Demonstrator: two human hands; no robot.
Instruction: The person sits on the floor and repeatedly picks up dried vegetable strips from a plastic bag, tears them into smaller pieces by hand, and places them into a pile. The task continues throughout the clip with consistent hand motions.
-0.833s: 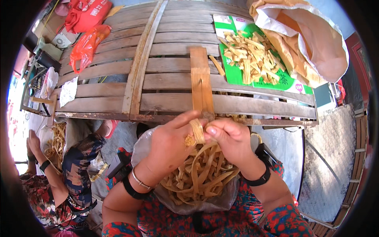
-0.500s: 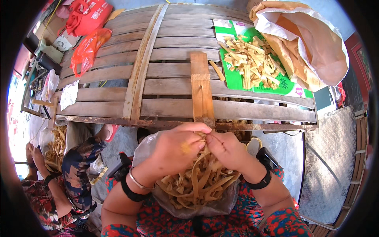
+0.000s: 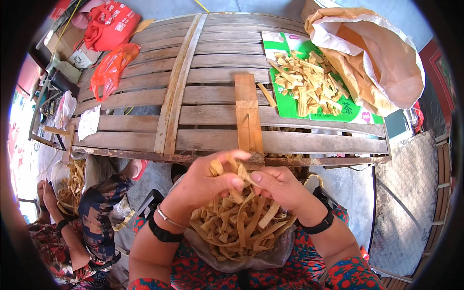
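Over my lap, my left hand (image 3: 208, 181) is curled around a few yellow-brown dried strips (image 3: 237, 169), their ends poking out between thumb and fingers. My right hand (image 3: 280, 186) pinches the end of a strip from that same bunch, thumb against forefinger. Beneath both hands an open clear plastic bag (image 3: 270, 261) on my lap holds a tangled heap of long dried strips (image 3: 246, 227). Just beyond my hands, a narrow wooden board (image 3: 249, 130) lies across the table's near edge, with a thin nail-like piece on it.
Cut strip pieces (image 3: 309, 82) are piled on a green sheet (image 3: 290, 108) on the slatted table (image 3: 208, 140), beside a large open paper sack (image 3: 348, 63). Red bags (image 3: 113, 67) and white paper (image 3: 89, 122) are at left. Another person's hands (image 3: 48, 195) are near more strips (image 3: 72, 186).
My hands have drawn back slightly from the board's near end. Strips in my left hand now show plainly, and a short pale piece appears on the heap.
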